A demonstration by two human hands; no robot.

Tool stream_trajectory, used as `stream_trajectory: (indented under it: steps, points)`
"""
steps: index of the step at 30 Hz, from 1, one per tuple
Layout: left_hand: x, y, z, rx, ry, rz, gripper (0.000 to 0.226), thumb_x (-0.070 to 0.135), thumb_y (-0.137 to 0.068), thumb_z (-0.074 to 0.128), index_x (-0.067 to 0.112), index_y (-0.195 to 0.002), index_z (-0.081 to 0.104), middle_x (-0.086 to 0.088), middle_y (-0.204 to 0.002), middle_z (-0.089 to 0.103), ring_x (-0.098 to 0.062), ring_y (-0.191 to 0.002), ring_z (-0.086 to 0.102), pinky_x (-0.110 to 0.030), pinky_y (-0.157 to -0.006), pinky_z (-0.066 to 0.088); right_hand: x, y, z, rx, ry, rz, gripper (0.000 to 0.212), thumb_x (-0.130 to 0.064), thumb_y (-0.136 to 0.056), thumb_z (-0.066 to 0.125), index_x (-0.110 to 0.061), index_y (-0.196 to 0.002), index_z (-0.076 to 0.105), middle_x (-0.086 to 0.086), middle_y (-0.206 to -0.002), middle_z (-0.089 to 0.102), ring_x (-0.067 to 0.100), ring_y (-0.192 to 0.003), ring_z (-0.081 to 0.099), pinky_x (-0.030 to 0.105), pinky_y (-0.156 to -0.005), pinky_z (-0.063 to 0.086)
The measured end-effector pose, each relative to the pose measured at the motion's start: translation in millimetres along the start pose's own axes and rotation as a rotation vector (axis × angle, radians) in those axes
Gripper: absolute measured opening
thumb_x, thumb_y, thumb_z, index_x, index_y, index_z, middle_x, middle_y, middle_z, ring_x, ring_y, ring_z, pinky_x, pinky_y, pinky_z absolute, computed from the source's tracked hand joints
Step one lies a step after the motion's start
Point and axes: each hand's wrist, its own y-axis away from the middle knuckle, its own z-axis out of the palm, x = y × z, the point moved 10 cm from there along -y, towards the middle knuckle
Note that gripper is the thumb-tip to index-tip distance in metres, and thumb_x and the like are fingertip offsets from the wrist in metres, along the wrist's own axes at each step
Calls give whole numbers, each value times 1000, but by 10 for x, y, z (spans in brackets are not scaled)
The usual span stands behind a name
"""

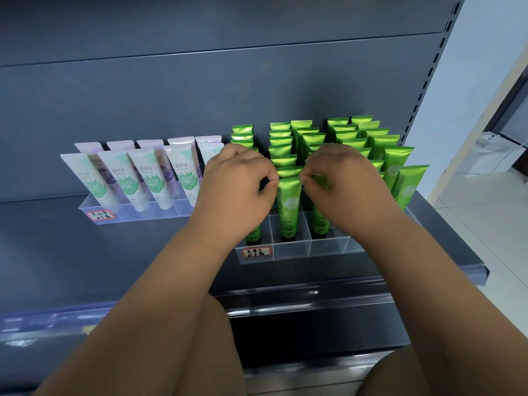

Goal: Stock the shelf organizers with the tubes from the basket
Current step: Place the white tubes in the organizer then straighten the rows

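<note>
A clear acrylic organizer [291, 251] on the dark shelf holds several rows of green Chamomile tubes [400, 167] standing cap down. My left hand [237, 184] and my right hand [345, 181] hover over its front rows, fingers pinched. Between them stands a front green tube [289, 204], with a fingertip of each hand at its top corners. Green crimped tops also show inside both pinches, above a tube [253, 234] under the left hand and a tube [319, 224] under the right. The basket is out of view.
To the left, a second clear organizer [128, 215] holds white and purple-printed tubes [155, 178]. Both organizers carry red-edged handwritten labels [255, 252]. The shelf's front edge [314, 292] runs below my forearms, and its upright [428, 78] stands at the right beside a tiled floor.
</note>
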Motion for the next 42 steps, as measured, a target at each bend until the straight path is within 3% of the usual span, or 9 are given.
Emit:
stream_trajectory:
  steps: [21, 25, 29, 35, 42]
  points:
    - [31, 29, 2, 7, -18, -8, 11, 22, -84, 67, 21, -91, 75, 9, -92, 72, -26, -101, 57, -48, -85, 50, 67, 10, -5, -23, -2, 33, 9, -15, -84, 66, -16, -85, 74, -1, -90, 69, 23, -94, 62, 39, -81, 53]
    - [57, 25, -13, 15, -28, -5, 17, 26, -86, 66, 19, -98, 76, 7, -95, 73, -26, -102, 58, -48, -87, 50, 67, 15, -104, 26, -36, 57, 19, -15, -86, 63, -13, -99, 77, 2, -99, 73, 25, -102, 64, 39, -87, 53]
    - [152, 10, -52, 51, -26, 18, 19, 24, -89, 64, 17, -103, 74, 4, -101, 72, -28, -105, 58, -50, -89, 50, 170, 32, -345, 122, -37, 124, 31, -15, -88, 57, -12, -112, 76, 4, -108, 74, 25, -106, 65, 31, -89, 50]
    - [439, -63, 18, 58, -73, 109, 20, 27, -92, 64, 17, -106, 75, 4, -103, 71, -28, -105, 59, -50, -91, 48, 405, 108, -523, 158, 24, 152, 19, -10, -86, 64, -13, -97, 80, 4, -91, 75, 26, -92, 66, 32, -78, 49]
    - [647, -187, 219, 21, -161, 155, 23, 33, -91, 64, 20, -106, 76, 6, -99, 72, -27, -105, 59, -47, -95, 44, 516, 135, -465, 92, 31, 135, 16, -11, -80, 66, -16, -85, 81, 1, -87, 73, 27, -91, 63, 33, -84, 49]
